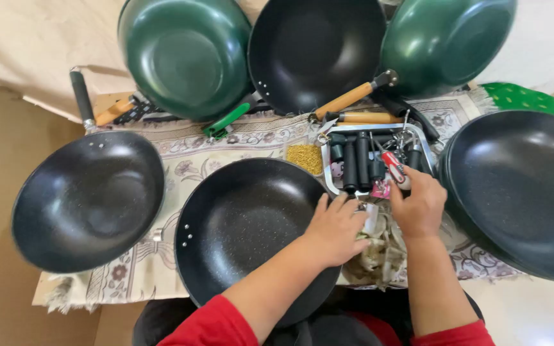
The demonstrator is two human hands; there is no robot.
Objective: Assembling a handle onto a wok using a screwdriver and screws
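A black speckled wok (245,221) lies in front of me on a patterned cloth. My left hand (336,229) rests on its right rim, fingers curled, with a small white piece by its fingertips; whether it grips that piece I cannot tell. My right hand (418,204) is closed around a red-handled screwdriver (394,165), whose tip points up over a metal tray (326,168) of black handles (356,164). A heap of crumpled plastic wrapping (379,253) lies under both hands.
More black woks sit at the left (88,198), the right (520,192) and the back (315,51). Two green woks (184,54) (447,38) lean at the back. Wooden handles (347,101), a green handle (226,122) and a small tub of yellow bits (304,158) lie nearby.
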